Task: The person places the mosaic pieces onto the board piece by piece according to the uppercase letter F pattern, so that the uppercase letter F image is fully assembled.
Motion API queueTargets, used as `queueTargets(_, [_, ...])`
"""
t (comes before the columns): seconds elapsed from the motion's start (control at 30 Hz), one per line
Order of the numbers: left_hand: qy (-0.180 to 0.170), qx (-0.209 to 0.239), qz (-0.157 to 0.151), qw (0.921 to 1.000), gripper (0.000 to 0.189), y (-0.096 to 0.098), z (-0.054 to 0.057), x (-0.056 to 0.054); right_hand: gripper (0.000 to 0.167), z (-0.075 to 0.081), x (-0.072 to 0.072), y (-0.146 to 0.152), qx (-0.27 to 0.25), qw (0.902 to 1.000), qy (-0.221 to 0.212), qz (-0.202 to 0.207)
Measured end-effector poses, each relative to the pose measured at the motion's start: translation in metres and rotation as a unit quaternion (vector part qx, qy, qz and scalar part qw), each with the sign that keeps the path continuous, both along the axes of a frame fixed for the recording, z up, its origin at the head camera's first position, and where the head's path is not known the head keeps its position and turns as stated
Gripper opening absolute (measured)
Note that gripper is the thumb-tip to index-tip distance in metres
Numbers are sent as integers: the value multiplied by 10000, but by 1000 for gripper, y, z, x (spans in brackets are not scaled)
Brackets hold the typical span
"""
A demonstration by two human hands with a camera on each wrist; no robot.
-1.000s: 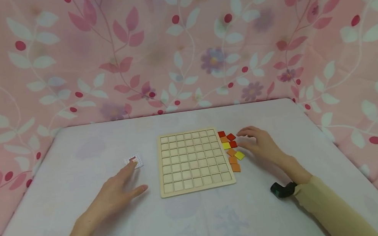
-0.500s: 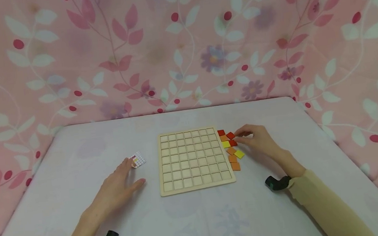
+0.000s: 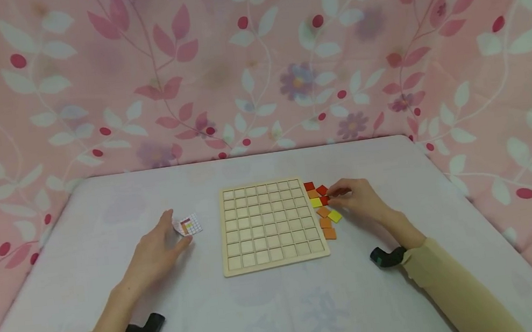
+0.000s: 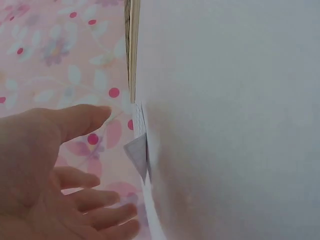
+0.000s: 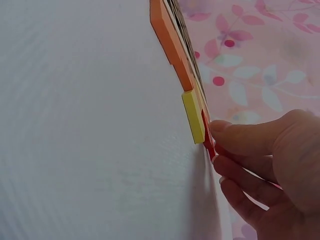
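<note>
R grip point(image 3: 364, 200) at red tile point(image 3: 324, 201), can't tell if pinched; L grip point(image 3: 152, 254) spread nr card point(image 3: 191, 224)

Board point(image 3: 272, 225) on table point(image 3: 282, 316); card point(image 3: 192, 224) left; tiles point(image 3: 324, 212) right; backdrop point(image 3: 255, 64) behind table.

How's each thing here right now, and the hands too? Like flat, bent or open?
Wooden board: lying flat.
Patterned card: one corner bent up.
Tiles: loose, beside the board.
Left hand: open, thumb and fingers apart, by the card.
Right hand: fingers curled at a red tile; grip unclear.
</note>
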State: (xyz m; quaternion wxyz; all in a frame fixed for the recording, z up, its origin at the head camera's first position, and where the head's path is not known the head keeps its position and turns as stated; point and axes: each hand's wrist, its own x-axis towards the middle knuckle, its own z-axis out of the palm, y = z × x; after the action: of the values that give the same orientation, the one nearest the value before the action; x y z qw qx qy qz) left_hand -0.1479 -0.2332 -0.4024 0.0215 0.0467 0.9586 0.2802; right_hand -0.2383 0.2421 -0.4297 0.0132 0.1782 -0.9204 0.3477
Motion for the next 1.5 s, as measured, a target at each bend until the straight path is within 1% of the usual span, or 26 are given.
queueTargets(0.1, [170,161,11,9997,82,4,5,4,23,-1,0,0,45,10000,27,0])
queueTargets(0.17, [166,230,-86,9996,83,12,8,7,23,-2,0,0,75,9999,70,-9])
queueTargets(0.27, [-87,267,-384,9989,86,26,12,12,24,-3,0,0,86,9999,120,6])
queueTargets(0.33, [-308,281,-639,9971,89,34,12,16,24,-4,0,1,80,9999,140,49])
queueTargets(0.43, [-563,397,-1018,9924,92,43,8,22,23,-4,0,0,54,9999,136,63])
queueTargets(0.53, [-678,506,-1294,9880,95,48,1,26,23,-5,-1,0,35,9998,172,117])
queueTargets(0.6, [-711,511,-1426,9859,95,50,-3,28,22,-5,-1,0,8,9997,178,145])
queueTargets(0.7, [-652,432,-1563,9846,92,51,-7,30,23,-6,-1,1,11,9997,218,139])
queueTargets(0.83, [-605,333,-1546,9856,86,53,-9,29,24,-8,-2,2,39,9995,294,123])
queueTargets(1.1, [-693,256,-1440,9868,86,53,-10,30,22,-7,-1,2,47,9987,491,149])
queueTargets(1.17, [-691,279,-1434,9869,86,53,-11,30,21,-6,-1,2,62,9988,476,74])
queueTargets(1.33, [-666,313,-1426,9870,86,53,-11,29,18,-1,0,4,7,9993,222,-307])
queueTargets(1.43, [-638,307,-1425,9873,87,53,-12,29,20,2,1,4,-99,9993,185,-306])
queueTargets(1.5, [-598,291,-1440,9873,87,53,-12,29,20,4,1,3,-125,9993,277,-214])
